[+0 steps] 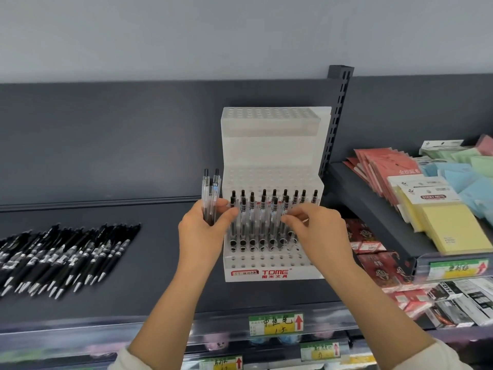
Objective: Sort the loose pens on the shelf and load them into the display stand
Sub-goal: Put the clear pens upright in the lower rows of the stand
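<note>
clear pens [211, 193] (slim, upright), left hand [200, 233] grips

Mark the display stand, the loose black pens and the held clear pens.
display stand [274, 273]: head view, label strip.
loose black pens [61, 257]: head view, pile's middle.
held clear pens [212, 194]: head view, upper barrels.

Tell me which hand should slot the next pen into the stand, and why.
Probably the right. The right hand sits at the filled rows of the stand, beside open holes, while the left hand is occupied gripping the spare pens.
</note>
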Available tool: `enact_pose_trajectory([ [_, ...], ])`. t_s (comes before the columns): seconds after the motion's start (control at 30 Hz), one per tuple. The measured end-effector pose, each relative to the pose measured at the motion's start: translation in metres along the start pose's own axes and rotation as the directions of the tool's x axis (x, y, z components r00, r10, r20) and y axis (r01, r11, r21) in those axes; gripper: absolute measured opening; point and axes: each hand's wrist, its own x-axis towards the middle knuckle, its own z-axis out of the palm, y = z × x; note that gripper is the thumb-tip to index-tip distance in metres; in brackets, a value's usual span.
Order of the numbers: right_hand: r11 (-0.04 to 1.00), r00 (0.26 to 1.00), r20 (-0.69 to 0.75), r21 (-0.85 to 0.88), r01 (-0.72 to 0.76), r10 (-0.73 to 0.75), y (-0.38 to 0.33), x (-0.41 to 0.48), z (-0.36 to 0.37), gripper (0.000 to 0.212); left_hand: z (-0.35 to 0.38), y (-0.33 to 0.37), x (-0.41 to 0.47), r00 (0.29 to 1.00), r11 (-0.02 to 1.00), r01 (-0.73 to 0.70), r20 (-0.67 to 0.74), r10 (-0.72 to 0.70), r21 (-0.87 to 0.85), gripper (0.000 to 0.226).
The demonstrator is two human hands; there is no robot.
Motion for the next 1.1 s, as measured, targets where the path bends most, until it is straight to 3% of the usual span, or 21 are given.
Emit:
enact_pose_trajectory([
  [0.07, 0.999, 0.999, -0.045, 0.044, -0.002, 0.004, -0.001, -0.004, -0.003, 0.022, -0.005, 0.001, -0.007, 1.0, 1.0, -0.002, -0.026, 0.001, -0.009, 0.013],
  [0.13, 0.994, 0.997, -0.071, 0.109, 0.024, -0.017, -0.006, -0.009, -0.008, 0.02, -0.011, 0.005, -0.018, 1.0, 0.997, -0.027, -0.002, 0.027, -0.072, 0.032],
  [0.3, 0.951, 0.997, -0.061, 0.3, 0.072, -0.057, -0.027, -0.027, -0.012, 0.008, -0.015, 0.022, -0.048, 0.945, 0.98, 0.032, 0.325, 0.034, -0.195, 0.036],
  [0.37, 0.918, 0.998, 0.011, 0.394, 0.053, -0.062, -0.032, -0.033, -0.012, 0.001, -0.012, 0.022, -0.053, 0.903, 0.975, 0.083, 0.43, 0.013, -0.205, 0.04],
  [0.47, 0.839, 0.976, 0.204, 0.542, -0.047, -0.078, -0.036, -0.04, -0.006, 0.013, -0.009, 0.019, -0.059, 0.855, 0.979, 0.132, 0.517, -0.033, -0.157, 0.049],
  [0.57, 0.774, 0.97, 0.237, 0.625, -0.107, -0.057, -0.033, -0.043, -0.002, 0.013, -0.007, 0.016, -0.063, 0.829, 0.974, 0.176, 0.556, -0.067, -0.144, 0.051],
  [0.63, 0.745, 0.977, 0.215, 0.653, -0.138, -0.008, -0.029, -0.042, -0.006, 0.012, -0.006, 0.01, -0.062, 0.83, 0.953, 0.228, 0.551, -0.085, -0.197, 0.044],
  [0.77, 0.704, 0.994, 0.047, 0.703, -0.107, 0.103, -0.014, -0.029, -0.027, 0.012, -0.011, -0.001, -0.058, 0.908, 0.964, 0.172, 0.411, -0.077, -0.201, 0.035],
  [0.9, 0.803, 0.966, -0.23, 0.595, 0.042, 0.12, -0.001, -0.019, -0.04, 0.016, -0.023, -0.006, -0.052, 0.965, 0.979, 0.133, 0.246, -0.093, -0.154, 0.032],
  [1.1, 0.926, 0.951, -0.298, 0.376, 0.041, 0.079, 0.007, -0.007, -0.03, 0.007, -0.028, -0.009, -0.052, 0.968, 0.977, 0.137, 0.23, -0.098, -0.162, 0.033],
])
